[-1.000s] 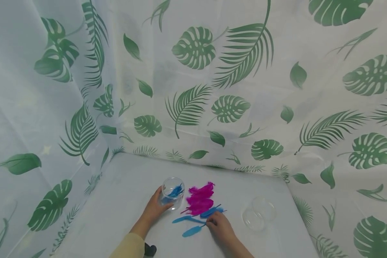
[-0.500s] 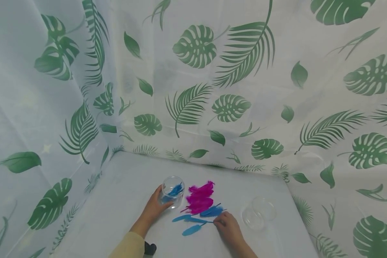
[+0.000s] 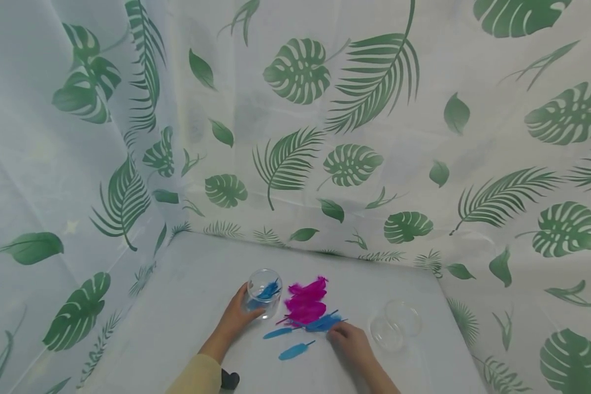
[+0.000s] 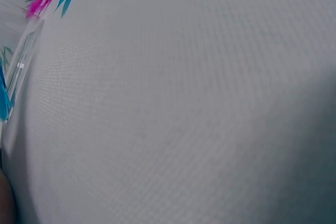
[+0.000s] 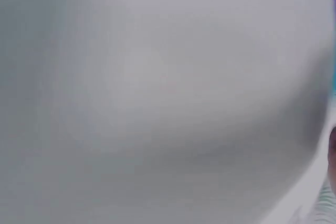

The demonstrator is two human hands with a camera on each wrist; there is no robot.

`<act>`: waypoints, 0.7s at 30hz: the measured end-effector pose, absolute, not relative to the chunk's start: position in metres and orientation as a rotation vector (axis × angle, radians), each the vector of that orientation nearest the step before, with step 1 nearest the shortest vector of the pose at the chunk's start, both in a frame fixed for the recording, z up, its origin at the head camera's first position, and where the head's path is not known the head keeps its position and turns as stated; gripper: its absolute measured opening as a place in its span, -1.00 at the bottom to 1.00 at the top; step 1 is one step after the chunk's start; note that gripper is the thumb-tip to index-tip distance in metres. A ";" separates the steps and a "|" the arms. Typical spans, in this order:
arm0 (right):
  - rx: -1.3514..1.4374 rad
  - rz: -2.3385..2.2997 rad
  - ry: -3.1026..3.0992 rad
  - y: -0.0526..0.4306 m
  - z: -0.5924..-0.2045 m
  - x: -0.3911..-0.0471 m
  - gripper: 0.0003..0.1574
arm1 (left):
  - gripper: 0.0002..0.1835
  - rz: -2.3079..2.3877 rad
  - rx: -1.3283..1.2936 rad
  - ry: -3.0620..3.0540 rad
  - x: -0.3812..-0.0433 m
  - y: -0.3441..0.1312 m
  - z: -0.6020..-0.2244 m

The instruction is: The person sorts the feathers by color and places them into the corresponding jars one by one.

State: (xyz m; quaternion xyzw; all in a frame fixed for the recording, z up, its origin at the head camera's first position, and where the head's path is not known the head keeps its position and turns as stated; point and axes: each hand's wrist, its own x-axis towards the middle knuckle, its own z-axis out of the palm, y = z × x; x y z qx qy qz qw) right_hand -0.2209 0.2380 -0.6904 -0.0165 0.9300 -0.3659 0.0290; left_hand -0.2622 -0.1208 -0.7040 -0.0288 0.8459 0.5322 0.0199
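My left hand (image 3: 239,314) grips a clear round jar (image 3: 265,314) from its left side, thumb across the front. Blue feathers (image 3: 268,291) show inside the jar. To its right lie magenta feathers (image 3: 305,303) in a stacked row. Below them is an overlapping cluster of blue feathers (image 3: 320,323), where my right hand (image 3: 351,343) has its curled fingertips pinching at the right edge, on a blue feather partly hidden by the hand. Two single blue feathers lie nearer, one to the left (image 3: 278,332) and one in front (image 3: 294,351). The left wrist view catches the jar's side (image 4: 23,66).
Two clear round lids or dishes (image 3: 386,332) overlap on the white table (image 3: 202,273) to the right. A black heart-shaped piece (image 3: 230,381) shows beside the left sleeve (image 3: 197,377). Leaf-print curtains (image 3: 295,230) hang at the table's back and left.
My right hand first drew a blue feather rightward by its quill, then moved slightly up with it to the blue cluster. My left hand and the jar have stayed put.
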 end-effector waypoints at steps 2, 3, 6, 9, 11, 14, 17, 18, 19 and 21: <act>0.002 -1.252 2.812 0.237 -0.678 -0.227 -0.85 | 0.12 1.658 -0.091 2.617 -0.262 -0.121 -0.703; 0.024 -1.320 2.780 0.237 -0.671 -0.232 -0.82 | 0.12 1.654 -0.091 2.617 -0.262 -0.121 -0.702; 0.056 -1.484 2.708 0.234 -0.645 -0.249 -0.71 | 0.12 1.639 -0.091 2.630 -0.262 -0.120 -0.701; 0.039 -1.575 2.675 0.228 -0.616 -0.270 -0.59 | 0.11 1.636 -0.095 2.640 -0.262 -0.121 -0.701; 0.016 -1.609 2.669 0.221 -0.596 -0.284 -0.56 | 0.10 1.635 -0.099 2.644 -0.263 -0.122 -0.701; -0.047 -1.613 2.679 0.208 -0.569 -0.304 -0.57 | 0.10 1.631 -0.095 2.647 -0.263 -0.123 -0.702; -0.114 -1.556 2.703 0.192 -0.547 -0.320 -0.64 | 0.11 1.626 -0.110 2.634 -0.263 -0.123 -0.704; -0.142 -1.527 2.715 0.187 -0.542 -0.324 -0.66 | 0.12 1.622 -0.111 2.631 -0.263 -0.123 -0.705; -0.168 -1.499 2.721 0.181 -0.538 -0.328 -0.68 | 0.13 1.618 -0.111 2.629 -0.264 -0.123 -0.706; -0.230 -1.430 2.746 0.170 -0.533 -0.333 -0.73 | 0.15 1.627 -0.117 2.620 -0.264 -0.123 -0.707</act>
